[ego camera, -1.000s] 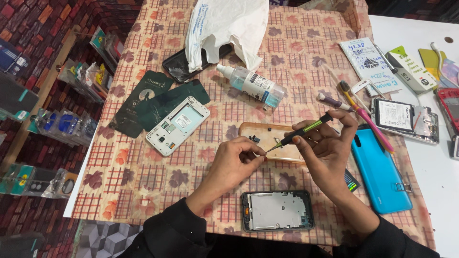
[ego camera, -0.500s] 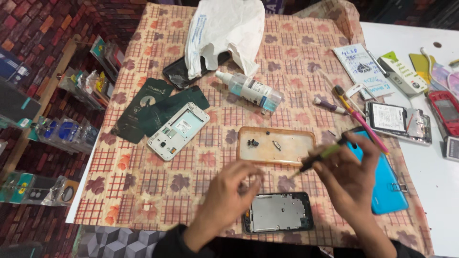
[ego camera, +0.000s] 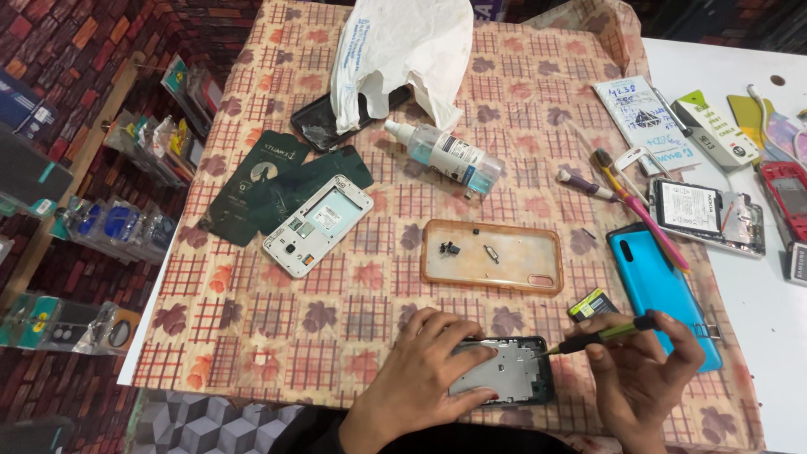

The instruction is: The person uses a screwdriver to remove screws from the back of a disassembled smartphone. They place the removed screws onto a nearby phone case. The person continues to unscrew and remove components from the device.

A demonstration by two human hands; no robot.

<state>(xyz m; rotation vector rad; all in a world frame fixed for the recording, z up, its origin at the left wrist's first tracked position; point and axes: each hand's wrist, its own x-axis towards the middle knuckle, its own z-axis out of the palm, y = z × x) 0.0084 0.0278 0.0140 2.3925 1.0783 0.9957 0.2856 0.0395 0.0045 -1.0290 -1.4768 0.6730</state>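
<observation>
The left hand (ego camera: 424, 370) presses flat on the phone frame (ego camera: 504, 370); the right hand (ego camera: 643, 370) grips a screwdriver (ego camera: 601, 335). A screw step is underway; next needs a steady, seated tip.

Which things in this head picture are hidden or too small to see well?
- Black phone, head view: partly hidden under white plastic bag.
- Phone frame: left part covered by left hand.
- Small parts in clear case: too small to identify.
- Red phone: cut off by right edge.

The left hand (ego camera: 420, 370) hides part of the phone frame (ego camera: 508, 370).
</observation>
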